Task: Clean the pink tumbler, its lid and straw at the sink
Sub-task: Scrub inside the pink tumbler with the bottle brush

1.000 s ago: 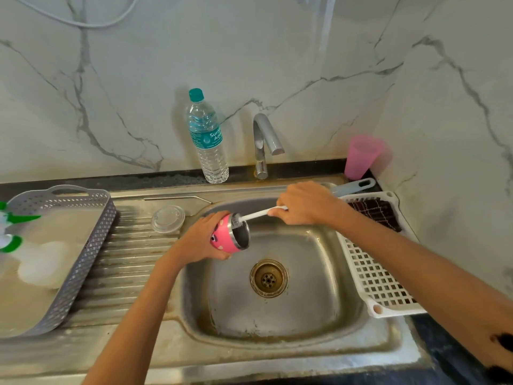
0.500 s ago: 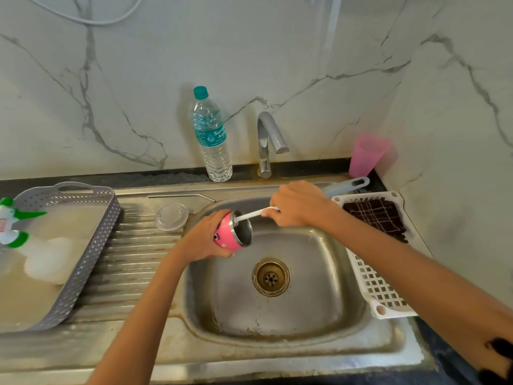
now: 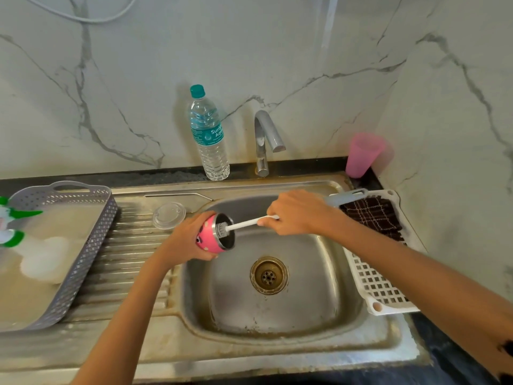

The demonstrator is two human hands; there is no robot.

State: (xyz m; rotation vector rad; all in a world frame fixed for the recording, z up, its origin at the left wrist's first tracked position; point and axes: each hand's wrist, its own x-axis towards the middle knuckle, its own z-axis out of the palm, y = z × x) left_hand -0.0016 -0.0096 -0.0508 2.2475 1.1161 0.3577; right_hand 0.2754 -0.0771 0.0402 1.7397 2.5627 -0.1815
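My left hand (image 3: 186, 240) grips the pink tumbler (image 3: 212, 237) on its side over the left edge of the sink basin (image 3: 277, 309), its steel mouth facing right. My right hand (image 3: 298, 213) holds the white handle of a thin bottle brush (image 3: 244, 225), and the bristle head sits just inside the tumbler's mouth. The clear round lid (image 3: 168, 215) lies flat on the ribbed drainboard behind my left hand. A bent metal straw (image 3: 177, 194) lies along the back rim of the drainboard.
A tap (image 3: 268, 140) and a water bottle (image 3: 208, 134) stand behind the sink. A pink plastic cup (image 3: 363, 154) stands in the back right corner. A white rack (image 3: 380, 290) with a dark cloth (image 3: 374, 215) lies right of the basin. A grey basket (image 3: 80, 262) lies at left.
The brush has drawn back a little, so its bristle head now shows at the tumbler's mouth. Both hands stay in about the same place over the sink.
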